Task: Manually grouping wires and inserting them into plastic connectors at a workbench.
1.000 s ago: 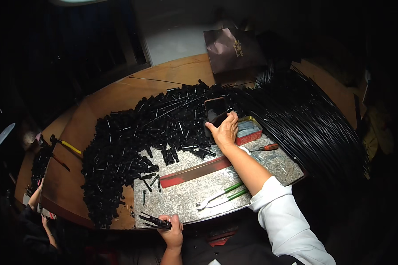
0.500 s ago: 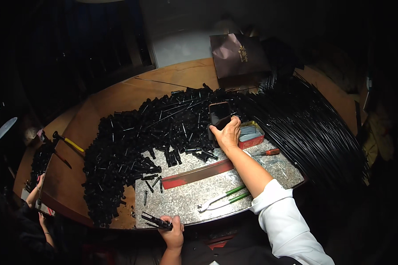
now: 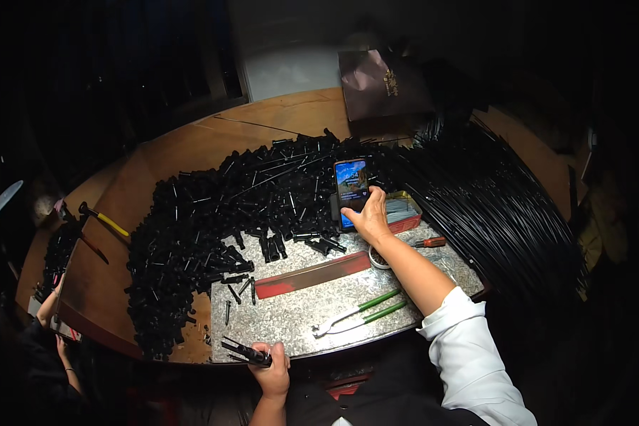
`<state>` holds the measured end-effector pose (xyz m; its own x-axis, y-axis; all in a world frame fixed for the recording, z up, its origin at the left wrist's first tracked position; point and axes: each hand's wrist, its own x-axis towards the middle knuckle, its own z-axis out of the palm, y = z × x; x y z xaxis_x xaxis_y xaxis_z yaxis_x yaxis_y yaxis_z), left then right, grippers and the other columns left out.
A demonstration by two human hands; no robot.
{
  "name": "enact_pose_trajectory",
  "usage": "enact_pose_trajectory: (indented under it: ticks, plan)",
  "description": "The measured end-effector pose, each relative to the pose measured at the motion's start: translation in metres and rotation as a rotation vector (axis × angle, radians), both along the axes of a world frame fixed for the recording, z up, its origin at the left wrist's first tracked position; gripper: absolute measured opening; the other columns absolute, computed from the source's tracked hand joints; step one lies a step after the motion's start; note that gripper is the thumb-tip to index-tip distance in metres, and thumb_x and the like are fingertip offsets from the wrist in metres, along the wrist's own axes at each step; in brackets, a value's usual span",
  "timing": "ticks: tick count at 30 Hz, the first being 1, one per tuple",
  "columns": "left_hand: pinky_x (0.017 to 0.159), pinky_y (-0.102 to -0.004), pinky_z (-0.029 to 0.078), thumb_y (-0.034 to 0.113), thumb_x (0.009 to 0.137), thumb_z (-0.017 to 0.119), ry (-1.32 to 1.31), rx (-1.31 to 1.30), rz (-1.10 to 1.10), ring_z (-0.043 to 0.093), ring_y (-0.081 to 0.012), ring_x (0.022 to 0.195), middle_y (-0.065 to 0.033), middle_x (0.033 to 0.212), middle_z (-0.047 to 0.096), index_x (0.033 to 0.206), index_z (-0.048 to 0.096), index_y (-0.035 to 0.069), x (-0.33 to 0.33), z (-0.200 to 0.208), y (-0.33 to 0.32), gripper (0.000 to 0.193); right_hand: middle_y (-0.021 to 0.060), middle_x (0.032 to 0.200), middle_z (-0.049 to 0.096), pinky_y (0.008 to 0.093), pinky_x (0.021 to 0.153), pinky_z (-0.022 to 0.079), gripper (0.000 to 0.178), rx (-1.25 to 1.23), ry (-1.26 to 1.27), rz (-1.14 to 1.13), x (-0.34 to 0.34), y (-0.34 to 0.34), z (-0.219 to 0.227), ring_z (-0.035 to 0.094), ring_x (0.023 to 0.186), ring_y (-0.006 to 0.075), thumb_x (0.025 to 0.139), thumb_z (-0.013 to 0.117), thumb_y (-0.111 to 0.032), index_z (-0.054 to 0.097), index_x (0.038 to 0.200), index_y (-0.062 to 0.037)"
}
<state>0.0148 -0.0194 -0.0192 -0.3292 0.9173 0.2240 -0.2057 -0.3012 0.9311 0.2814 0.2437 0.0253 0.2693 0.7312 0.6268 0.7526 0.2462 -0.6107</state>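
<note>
Near the front edge of the table my left hand [image 3: 274, 376] is closed around several slim black plastic parts [image 3: 247, 352], their prongs pointing left. My right hand [image 3: 372, 220] reaches forward to a smartphone [image 3: 353, 186] with a lit screen, thumb over its lower left and fingers along its right side. The phone stands upright against the black heap, with a dark block at its left edge. Beside my right hand sits a red tin [image 3: 406, 224] of thin pale pins. Pliers with green handles [image 3: 358, 314] lie on the speckled stone slab [image 3: 291, 323], left of my right forearm.
A large heap of black plastic parts [image 3: 192, 241] covers the table's left and middle. Long black rods [image 3: 504, 206] fan out at right. On the slab are a red bar [image 3: 312, 275], a screwdriver [image 3: 433, 242] and loose screws. A yellow-handled hammer [image 3: 110, 224] lies left; another person's hand [image 3: 48, 309] is beyond.
The phone's screen has gone from dark to lit, with my right hand still at it. My left hand keeps its grip on the black parts. The whole view has shifted slightly.
</note>
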Motion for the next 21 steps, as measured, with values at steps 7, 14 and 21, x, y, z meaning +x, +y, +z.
enact_pose_trajectory:
  ticks: [7, 14, 21]
  plan:
    - [0.038, -0.024, 0.034, 0.004, 0.086, 0.056, 0.033, 0.007, 0.002, 0.034, -0.0069, 0.039, 0.0011, 0.057, 0.036, 0.081, 0.036, 0.011, -0.001, 0.0, 0.001, 0.022, 0.0241, 0.119, 0.038, 0.0382, 0.1, 0.033, 0.077, -0.13, -0.028, 0.117, 0.021, -0.005, 0.006, 0.038, 0.115, 0.0368, 0.064, 0.076, -0.024, 0.031, 0.119, 0.0076]
    - [0.038, -0.024, 0.034, 0.005, 0.086, 0.057, -0.01, -0.001, -0.009, 0.033, -0.0068, 0.039, 0.0011, 0.057, 0.037, 0.082, 0.036, 0.011, 0.0, 0.002, 0.001, 0.022, 0.0249, 0.118, 0.039, 0.0381, 0.101, 0.033, 0.076, -0.137, -0.113, 0.157, 0.025, -0.002, 0.001, 0.039, 0.115, 0.0374, 0.064, 0.076, -0.019, 0.033, 0.12, 0.0071]
    - [0.037, -0.0239, 0.034, 0.004, 0.087, 0.056, 0.001, 0.009, -0.015, 0.033, -0.0065, 0.039, 0.0009, 0.057, 0.037, 0.082, 0.036, 0.01, 0.0, 0.0, 0.001, 0.021, 0.0239, 0.102, 0.05, 0.0401, 0.091, 0.038, 0.038, -0.109, 0.081, 0.112, 0.032, 0.008, -0.002, 0.047, 0.102, 0.0374, 0.081, 0.062, -0.026, 0.05, 0.1, 0.0047]
